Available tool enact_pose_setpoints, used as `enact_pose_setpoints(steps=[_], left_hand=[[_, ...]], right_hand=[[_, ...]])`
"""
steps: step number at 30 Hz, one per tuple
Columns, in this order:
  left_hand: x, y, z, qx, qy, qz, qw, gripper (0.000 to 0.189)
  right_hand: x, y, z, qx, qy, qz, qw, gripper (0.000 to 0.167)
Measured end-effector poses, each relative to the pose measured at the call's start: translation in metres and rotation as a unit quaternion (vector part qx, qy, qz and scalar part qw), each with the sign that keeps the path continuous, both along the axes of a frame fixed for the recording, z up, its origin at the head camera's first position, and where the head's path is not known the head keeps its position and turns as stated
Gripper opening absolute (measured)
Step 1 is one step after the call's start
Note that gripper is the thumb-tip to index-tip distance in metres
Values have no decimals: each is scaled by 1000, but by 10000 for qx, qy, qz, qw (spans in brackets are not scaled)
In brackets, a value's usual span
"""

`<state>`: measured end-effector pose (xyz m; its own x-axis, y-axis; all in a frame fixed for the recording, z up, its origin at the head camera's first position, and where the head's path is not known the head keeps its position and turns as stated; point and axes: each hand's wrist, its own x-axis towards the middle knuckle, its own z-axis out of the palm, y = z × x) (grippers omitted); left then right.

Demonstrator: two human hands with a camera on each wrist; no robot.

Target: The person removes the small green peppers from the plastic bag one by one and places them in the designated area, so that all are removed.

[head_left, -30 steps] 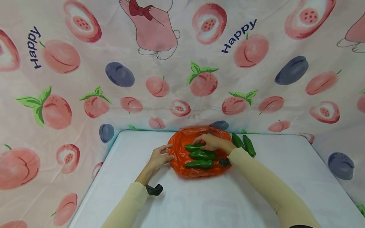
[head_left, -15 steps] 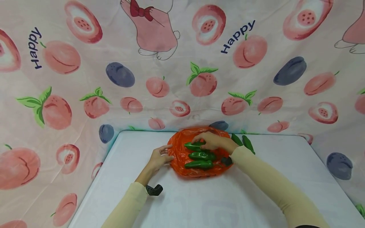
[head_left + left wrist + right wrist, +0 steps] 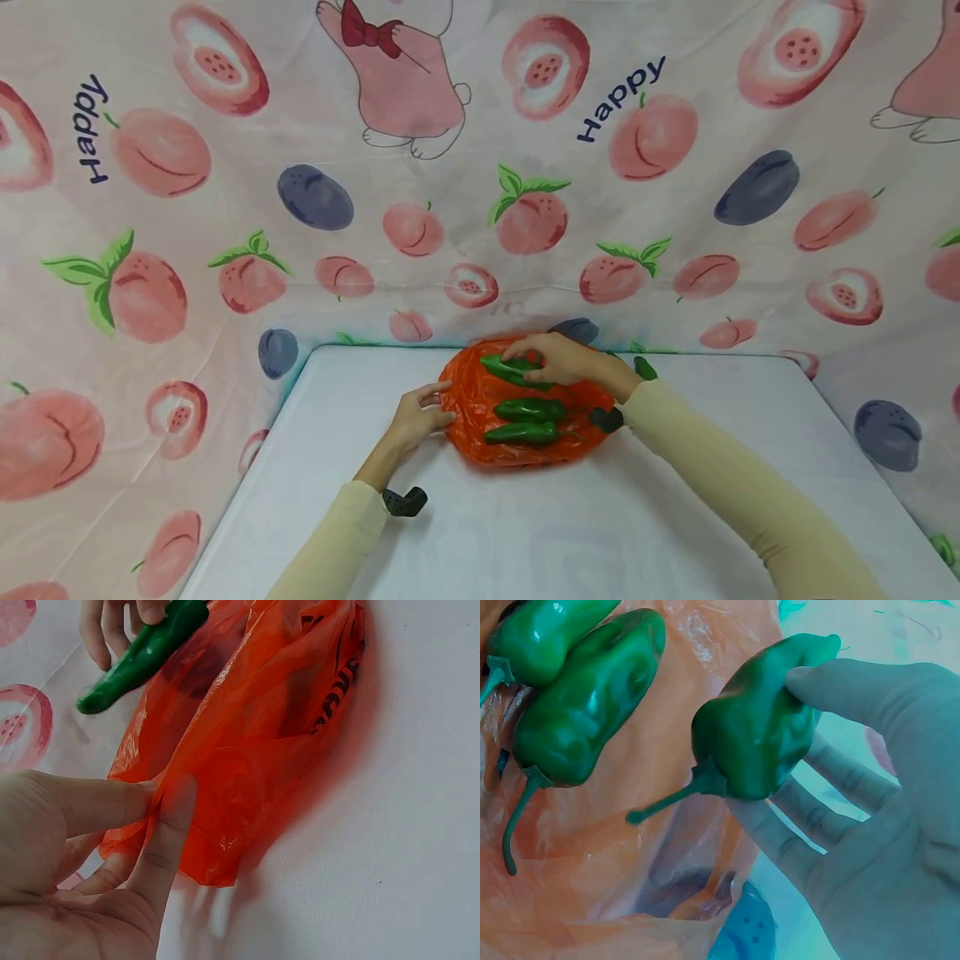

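Observation:
My right hand (image 3: 568, 364) holds a green pepper (image 3: 754, 724) between thumb and fingers, over the far part of an orange-red plastic bag (image 3: 467, 417). The pepper's thin stem sticks out free in the right wrist view. Two more green peppers lie side by side on the bag: one nearer the middle (image 3: 529, 409), the other toward the near edge (image 3: 521, 433). At the bag's left side, my left hand (image 3: 97, 847) pinches the thin plastic between thumb and fingers.
Behind my right forearm a further green pepper (image 3: 645, 367) shows in part on the white table (image 3: 480, 533). A fruit-printed cloth (image 3: 465, 225) hangs along the table's back edge and sides. Dark print (image 3: 341, 690) marks the bag.
My right hand has lifted the farthest pepper and moved it slightly away from the other two, toward the bag's far edge. The left hand keeps its place on the bag.

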<state>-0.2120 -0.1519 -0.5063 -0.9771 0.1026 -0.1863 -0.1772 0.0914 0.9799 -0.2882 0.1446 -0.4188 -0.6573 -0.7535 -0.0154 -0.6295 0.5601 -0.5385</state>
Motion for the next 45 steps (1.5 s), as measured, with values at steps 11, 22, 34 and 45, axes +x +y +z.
enact_pose_setpoints(steps=[11,22,34,45], left_hand=[[0,1,1,-35,40,11,10000,56],[-2,1,0,-23,-9,21,10000,58],[-1,3,3,-83,19,40,10000,57],[-1,3,3,-97,10,35,9999,58]], right_hand=[[5,8,5,-771,-284,-416,9957,44],[8,19,6,-1151,-289,-454,9919,45],[9,39,10,-1323,-116,-535,9897,45],[18,65,19,-1343,-232,-868,9869,46]])
